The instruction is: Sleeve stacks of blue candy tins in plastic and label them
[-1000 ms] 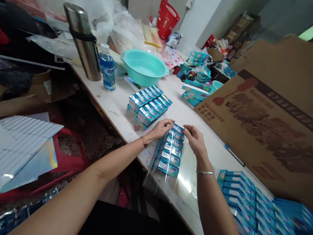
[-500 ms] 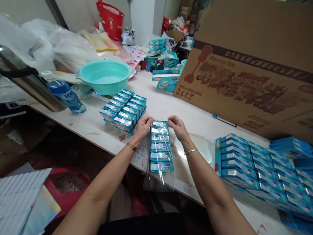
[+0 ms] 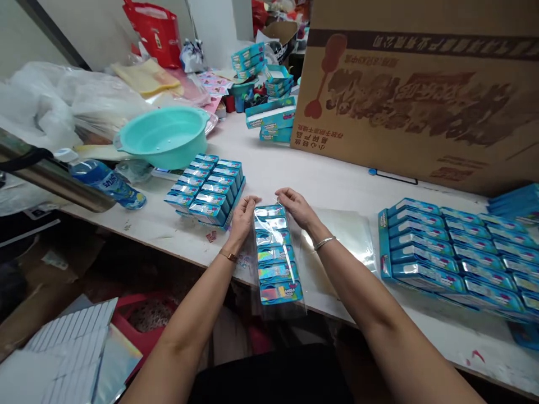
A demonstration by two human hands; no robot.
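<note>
A clear plastic bag with a row of several small blue boxes inside lies at the near edge of the table, its lower end hanging over. My left hand pinches the bag's far left corner. At the far right corner, thumb and fingers of my right hand close on the film. Left of the bag stands a blue display tray filled with similar boxes. Under my right forearm lie flat clear bags.
A larger group of blue boxes sits at the right. A big cardboard carton stands behind. At the back left are a turquoise basin, a drink bottle and a metal flask.
The view has turned a little. Both hands keep their hold at the bag's far end. The boxes sit closer to the bag's near end, with less bare film beyond them.
</note>
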